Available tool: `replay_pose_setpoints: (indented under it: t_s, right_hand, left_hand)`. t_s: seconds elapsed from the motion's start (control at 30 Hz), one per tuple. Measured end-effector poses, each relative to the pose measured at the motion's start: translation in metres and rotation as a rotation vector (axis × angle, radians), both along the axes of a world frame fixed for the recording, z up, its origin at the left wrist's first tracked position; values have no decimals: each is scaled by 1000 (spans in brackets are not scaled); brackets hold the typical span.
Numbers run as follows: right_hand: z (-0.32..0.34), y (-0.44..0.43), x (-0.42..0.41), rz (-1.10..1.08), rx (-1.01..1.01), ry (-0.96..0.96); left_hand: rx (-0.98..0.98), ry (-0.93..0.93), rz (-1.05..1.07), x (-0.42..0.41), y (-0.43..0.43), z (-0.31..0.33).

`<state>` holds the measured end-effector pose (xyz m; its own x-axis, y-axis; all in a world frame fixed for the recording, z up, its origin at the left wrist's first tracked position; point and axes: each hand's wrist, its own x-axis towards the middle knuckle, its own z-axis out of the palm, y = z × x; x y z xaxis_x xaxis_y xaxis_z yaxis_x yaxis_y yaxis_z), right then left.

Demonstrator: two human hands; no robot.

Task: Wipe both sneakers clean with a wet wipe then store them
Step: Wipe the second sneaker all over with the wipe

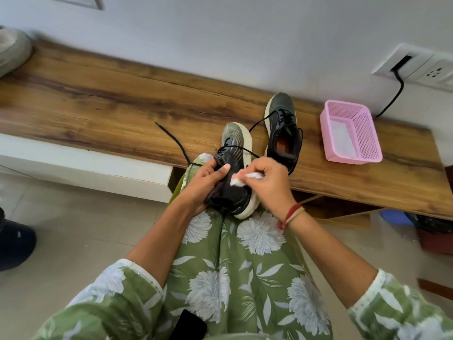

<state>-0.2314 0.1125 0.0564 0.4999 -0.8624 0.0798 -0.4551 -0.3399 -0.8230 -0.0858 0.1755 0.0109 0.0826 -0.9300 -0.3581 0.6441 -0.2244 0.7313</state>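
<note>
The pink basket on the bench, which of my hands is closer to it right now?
Right. The right hand, pinching the wipe against the sneaker, lies toward the pink basket; the left hand grips the sneaker farther off.

A long wood-grain table (pixel 98 99) runs along a pale grey wall (pixel 220 33), above a light tiled floor (pixel 73 217). At right, a white socket plate (pixel 426 67) carries a black cable (pixel 401 83). A pink perforated basket (pixel 367 133) sits on the wood nearby, in soft, even light.

Bright even daylight, soft shadows, wide-angle edge bending, slight motion blur
</note>
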Motion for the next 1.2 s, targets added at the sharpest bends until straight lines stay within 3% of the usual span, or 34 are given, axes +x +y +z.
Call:
replay_pose_setpoints:
  t_s: [0.07, 0.17, 0.3, 0.37, 0.47, 0.53, 0.63, 0.7, 0.83, 0.9, 0.93, 1.03, 1.2]
  right_hand:
    - [-1, -2, 0, -36, 15, -23]
    - [-3, 25, 1, 198, -69, 40]
    - [-7, 5, 3, -58, -28, -52]
    - [-8, 14, 4, -4, -51, -47]
    - [-4, 34, 2, 198, -197, 124]
    - [-3, 14, -2, 13, -256, 130]
    - [8, -17, -14, -348, -14, -157]
    - [15, -18, -25, -381, 112, -289]
    - [15, 5, -24, -337, 188, -374]
    - [9, 18, -12, -298, 172, -324]
    - [5, 25, -6, -255, 149, -260]
    - [-8, 42, -1, -96, -71, -5]
    - [-11, 44, -5, 137, -333, 89]
  left_hand:
    - [-2, -1, -3, 0, 0, 1]
    - [-8, -29, -6, 0, 1, 2]
    - [-10, -7, -2, -2, 0, 2]
    - [-6, -17, 3, -2, 1, 2]
    - [0, -29, -4, -2, 0, 2]
    - [17, -50, -3, -2, 0, 5]
    - [26, -216, 4, -1, 12, 8]
    - [-4, -403, 18, 1, 30, 10]
    - [-105, -818, -13, -7, 63, 17]
    - [-155, -997, 6, -13, 66, 17]
    - [-151, -1001, 21, -14, 65, 16]
    - [-149, -892, 16, -8, 64, 9]
    - [-190, -789, -33, -5, 60, 4]
